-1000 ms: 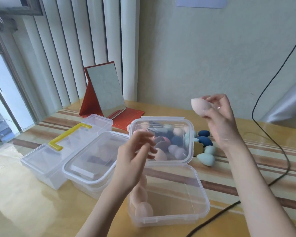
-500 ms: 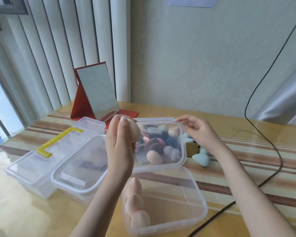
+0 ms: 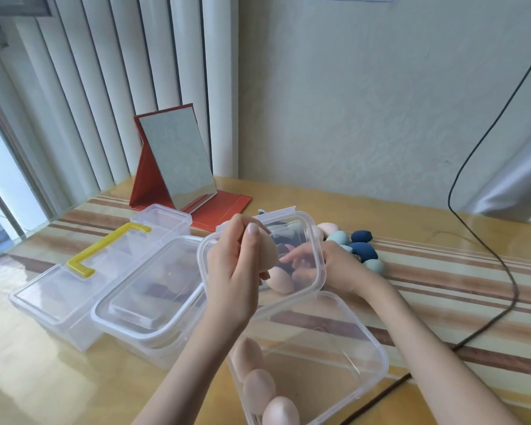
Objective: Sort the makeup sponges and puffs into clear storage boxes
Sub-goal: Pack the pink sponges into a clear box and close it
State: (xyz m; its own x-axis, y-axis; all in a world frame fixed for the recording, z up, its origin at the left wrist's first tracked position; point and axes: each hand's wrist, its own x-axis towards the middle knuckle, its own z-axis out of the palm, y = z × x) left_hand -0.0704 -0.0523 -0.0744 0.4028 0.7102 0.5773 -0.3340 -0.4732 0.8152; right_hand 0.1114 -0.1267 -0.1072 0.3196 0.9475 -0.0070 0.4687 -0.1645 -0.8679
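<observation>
My left hand (image 3: pixel 232 273) grips a peach teardrop sponge (image 3: pixel 269 251) in front of the raised lid (image 3: pixel 288 213) of an open clear box (image 3: pixel 377 348). Three peach sponges (image 3: pixel 258 384) lie in a row along that box's left wall. My right hand (image 3: pixel 342 266) reaches behind the lid into a pile of loose sponges; its fingers show blurred through the plastic, spread, with nothing clearly held. A peach sponge (image 3: pixel 279 280) lies under them. Pink (image 3: pixel 327 230), teal (image 3: pixel 339 237) and dark blue (image 3: pixel 362 236) sponges sit right of the lid.
Two closed clear boxes stand at the left, one with a yellow handle (image 3: pixel 105 250) and a nearer one (image 3: pixel 147 299) touching the open box. A red folding mirror (image 3: pixel 175 161) stands behind them. A black cable (image 3: pixel 485 320) runs across the table at right.
The peach sponge went from my right hand to my left hand. My right hand dropped from head height to the pile behind the lid. The camera tilted down.
</observation>
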